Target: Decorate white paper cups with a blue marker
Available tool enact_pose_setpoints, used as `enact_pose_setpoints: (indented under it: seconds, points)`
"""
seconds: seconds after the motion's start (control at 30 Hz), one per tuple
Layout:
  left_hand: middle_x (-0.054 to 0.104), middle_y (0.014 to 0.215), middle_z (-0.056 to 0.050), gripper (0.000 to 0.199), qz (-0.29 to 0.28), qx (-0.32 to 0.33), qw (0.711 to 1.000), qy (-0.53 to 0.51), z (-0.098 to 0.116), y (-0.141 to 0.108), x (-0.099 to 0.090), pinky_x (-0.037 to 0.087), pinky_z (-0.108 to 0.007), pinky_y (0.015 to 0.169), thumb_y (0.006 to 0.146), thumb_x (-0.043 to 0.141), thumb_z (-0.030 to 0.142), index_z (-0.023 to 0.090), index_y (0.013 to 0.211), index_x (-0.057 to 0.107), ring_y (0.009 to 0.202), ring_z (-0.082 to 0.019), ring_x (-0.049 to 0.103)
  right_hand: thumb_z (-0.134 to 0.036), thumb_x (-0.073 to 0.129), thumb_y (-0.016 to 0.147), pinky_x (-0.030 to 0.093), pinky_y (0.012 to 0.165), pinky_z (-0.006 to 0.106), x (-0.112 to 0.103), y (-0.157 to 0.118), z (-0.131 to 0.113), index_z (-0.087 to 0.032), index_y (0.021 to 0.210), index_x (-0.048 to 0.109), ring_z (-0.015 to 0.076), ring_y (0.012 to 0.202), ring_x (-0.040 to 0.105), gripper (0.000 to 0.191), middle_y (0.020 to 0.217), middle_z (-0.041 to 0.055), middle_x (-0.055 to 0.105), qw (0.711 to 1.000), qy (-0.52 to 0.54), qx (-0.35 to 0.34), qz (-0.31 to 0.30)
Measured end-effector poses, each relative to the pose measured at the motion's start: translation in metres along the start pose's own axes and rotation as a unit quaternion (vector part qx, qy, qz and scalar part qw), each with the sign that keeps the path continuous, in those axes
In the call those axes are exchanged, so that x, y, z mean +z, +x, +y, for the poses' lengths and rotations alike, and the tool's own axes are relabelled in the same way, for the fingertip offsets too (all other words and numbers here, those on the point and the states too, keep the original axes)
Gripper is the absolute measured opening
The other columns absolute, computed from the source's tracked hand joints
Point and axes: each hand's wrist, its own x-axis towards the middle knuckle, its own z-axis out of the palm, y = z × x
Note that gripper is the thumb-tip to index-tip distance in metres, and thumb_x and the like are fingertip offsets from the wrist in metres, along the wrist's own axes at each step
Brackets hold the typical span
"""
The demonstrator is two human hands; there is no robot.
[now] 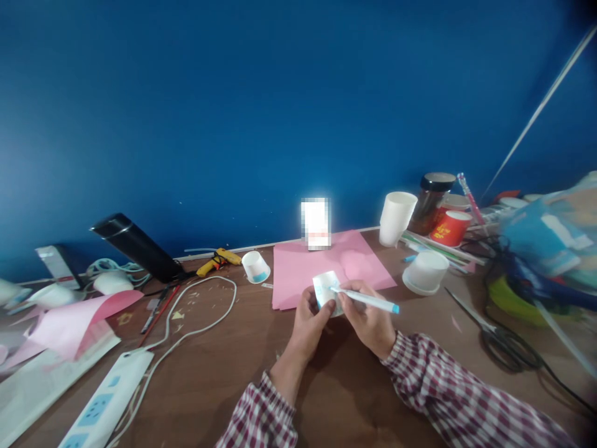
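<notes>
Your left hand (310, 314) is closed on a small white piece (324, 281) with pale blue marks, its thumb pressed against the near face and the fingers wrapped around the left side. You hold the piece tilted up in front of you, above the near edge of the pink paper (291, 267) on the table (209, 386).

Your right hand (368, 323) has a pinch grip on a slim white and blue marker (373, 300), thumb and forefinger together near its writing end. The tip points left and meets the face of the white piece, or comes very near it; you cannot tell firm contact here. The blue back end sticks out to the right past your knuckles. The two hands are close together, the right one just beside the piece's right edge.

Left of the pink paper stands a small white cup (254, 266) with a blue patch. To the right, an upturned white cup (426, 270) sits near the black-handled scissors (508, 345), which lie well apart from both your hands.
</notes>
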Motion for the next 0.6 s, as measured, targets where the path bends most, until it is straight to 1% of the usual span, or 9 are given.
enact_pose_setpoints:
  seconds: [0.2, 0.43, 0.6]
  points:
    - [0.07, 0.099, -0.007, 0.044, -0.004, 0.005, 1.0, 0.003, -0.0012, 0.0, -0.0006, 0.049, -0.032, 0.084, 0.073, 0.078, 0.038, 0.017, 0.107, 0.061, 0.092, -0.021, 0.064, -0.028, 0.057, 0.093, 0.056, 0.064, 0.027, -0.0005, 0.0001, -0.0002, -0.02, 0.09, 0.061, 0.0167, 0.069, 0.066, 0.009, 0.081, 0.0037, 0.068, 1.0, 0.009, 0.005, 0.003]
    - [0.069, 0.102, -0.007, 0.045, 0.0, -0.01, 0.999, -0.032, -0.006, 0.0012, -0.0012, 0.05, -0.033, 0.085, 0.073, 0.078, 0.039, 0.017, 0.109, 0.06, 0.095, -0.023, 0.064, -0.032, 0.058, 0.093, 0.055, 0.058, 0.026, 0.002, -0.004, 0.005, -0.02, 0.093, 0.06, 0.016, 0.064, 0.064, 0.012, 0.078, 0.0033, 0.067, 0.996, 0.071, 0.055, -0.002]
    - [0.069, 0.101, -0.007, 0.046, 0.001, -0.008, 1.0, -0.019, -0.0039, 0.0002, -0.0012, 0.051, -0.032, 0.081, 0.073, 0.078, 0.04, 0.017, 0.109, 0.06, 0.094, -0.022, 0.064, -0.03, 0.058, 0.092, 0.054, 0.059, 0.026, 0.0024, -0.0051, 0.005, -0.02, 0.092, 0.06, 0.0159, 0.065, 0.064, 0.01, 0.078, 0.0036, 0.066, 0.996, 0.069, 0.048, -0.012]
